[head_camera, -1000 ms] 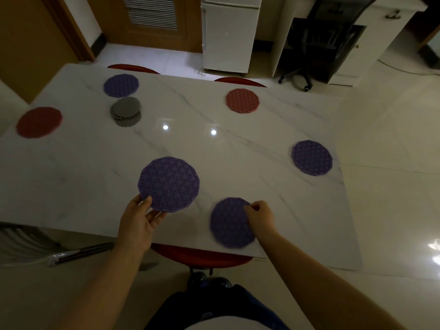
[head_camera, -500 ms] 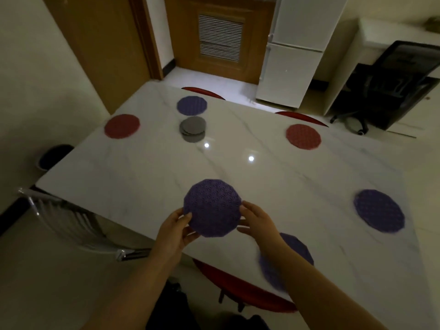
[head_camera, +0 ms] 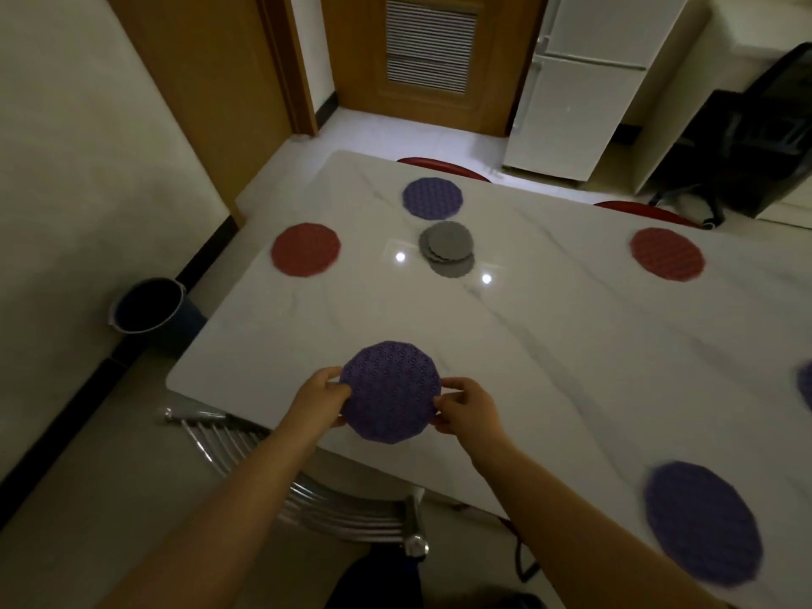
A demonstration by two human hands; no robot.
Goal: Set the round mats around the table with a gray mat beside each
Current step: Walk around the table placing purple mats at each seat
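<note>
A home dining room: marble table (head_camera: 505,345), fridge (head_camera: 584,81), wooden door (head_camera: 430,59).

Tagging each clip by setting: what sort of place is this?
Probably a home dining area: a white marble-look dining table with red chairs tucked under its far edge, and a white fridge beside a wooden louvred door.

Purple patterned round mat (head_camera: 390,391) is at the near-left edge of the table (head_camera: 549,367), pinched at its sides by left hand (head_camera: 318,402) and right hand (head_camera: 468,408). Lying flat: far purple mat (head_camera: 433,198) with the fanned gray mat stack (head_camera: 447,247) just beside it, left red mat (head_camera: 305,249), right red mat (head_camera: 667,253), near-right purple mat (head_camera: 702,523). A cut-off purple mat (head_camera: 806,391) shows at the right frame edge.
</note>
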